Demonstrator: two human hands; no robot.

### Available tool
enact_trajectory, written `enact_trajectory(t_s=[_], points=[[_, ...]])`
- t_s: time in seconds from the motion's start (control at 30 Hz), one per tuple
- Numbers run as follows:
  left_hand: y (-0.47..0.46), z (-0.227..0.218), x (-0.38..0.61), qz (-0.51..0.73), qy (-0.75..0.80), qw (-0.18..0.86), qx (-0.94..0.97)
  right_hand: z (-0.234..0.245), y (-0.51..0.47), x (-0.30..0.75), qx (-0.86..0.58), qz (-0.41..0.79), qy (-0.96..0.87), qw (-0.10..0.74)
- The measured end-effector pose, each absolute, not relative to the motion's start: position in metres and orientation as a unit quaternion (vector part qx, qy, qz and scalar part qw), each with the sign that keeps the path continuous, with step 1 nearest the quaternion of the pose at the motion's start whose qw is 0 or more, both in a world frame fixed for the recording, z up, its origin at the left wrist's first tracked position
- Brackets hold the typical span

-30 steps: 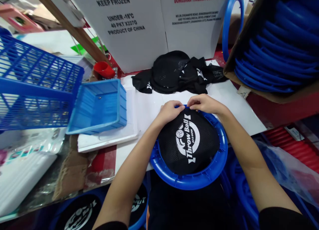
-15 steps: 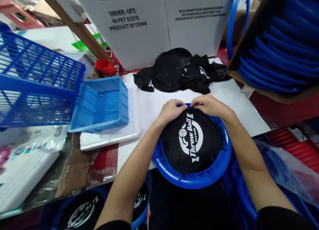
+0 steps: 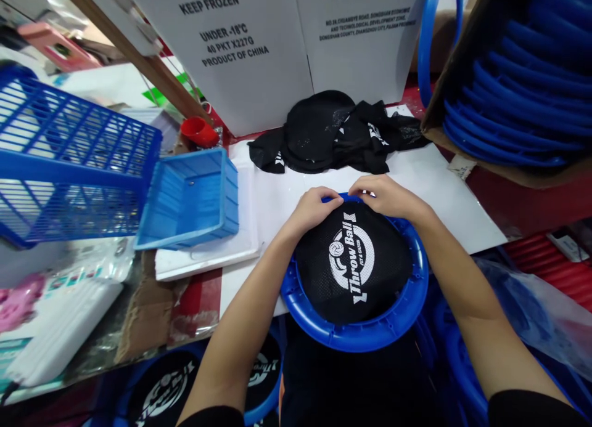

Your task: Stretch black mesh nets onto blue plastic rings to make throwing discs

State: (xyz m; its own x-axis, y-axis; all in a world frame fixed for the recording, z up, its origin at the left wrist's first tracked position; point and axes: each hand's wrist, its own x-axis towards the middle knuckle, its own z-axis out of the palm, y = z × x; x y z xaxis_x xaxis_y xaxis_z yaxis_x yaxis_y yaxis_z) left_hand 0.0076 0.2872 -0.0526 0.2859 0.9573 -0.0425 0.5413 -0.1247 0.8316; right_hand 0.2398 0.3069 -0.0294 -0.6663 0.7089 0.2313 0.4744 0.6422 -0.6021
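A blue plastic ring point(image 3: 356, 339) lies over the table's front edge, partly above my lap. Inside it sits a round black mesh cloth point(image 3: 314, 273) printed with a white "Throw Ball" logo. At the far rim, my left hand point(image 3: 318, 206) pinches the cloth's edge against the ring. Close beside it, my right hand point(image 3: 383, 196) has its thumb and fingers pressed together on the same far edge. A gap shows between cloth and ring at the lower right. Exactly what lies under the fingertips is hidden.
Loose black mesh cloths point(image 3: 319, 134) lie behind the ring, before a white carton point(image 3: 259, 88). On the left are a light blue bin point(image 3: 185, 199), a red cup point(image 3: 198, 131) and a blue basket point(image 3: 74, 150). A box of blue rings point(image 3: 509, 106) stands at right.
Both hands stay at the ring's far rim, the right one shifting slightly left. The camera view has tilted a little; ring and cloth look otherwise the same.
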Motion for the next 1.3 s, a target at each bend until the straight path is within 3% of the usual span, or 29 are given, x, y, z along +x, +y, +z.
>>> enact_trajectory(t_s=[0.83,1.07,1.3], points=[[0.284,-0.054,0.015,0.235,0.564,0.301,0.732,-0.058,0.320,0.218,-0.399,0.269,-0.857,0.183],[0.277,-0.041,-0.007,0.232,0.510,0.337,0.757,-0.049,0.320,0.227,-0.365,0.290,-0.862,0.201],[0.263,-0.036,-0.019,0.204,0.475,0.229,0.825,-0.035,0.317,0.248,-0.356,0.288,-0.874,0.160]])
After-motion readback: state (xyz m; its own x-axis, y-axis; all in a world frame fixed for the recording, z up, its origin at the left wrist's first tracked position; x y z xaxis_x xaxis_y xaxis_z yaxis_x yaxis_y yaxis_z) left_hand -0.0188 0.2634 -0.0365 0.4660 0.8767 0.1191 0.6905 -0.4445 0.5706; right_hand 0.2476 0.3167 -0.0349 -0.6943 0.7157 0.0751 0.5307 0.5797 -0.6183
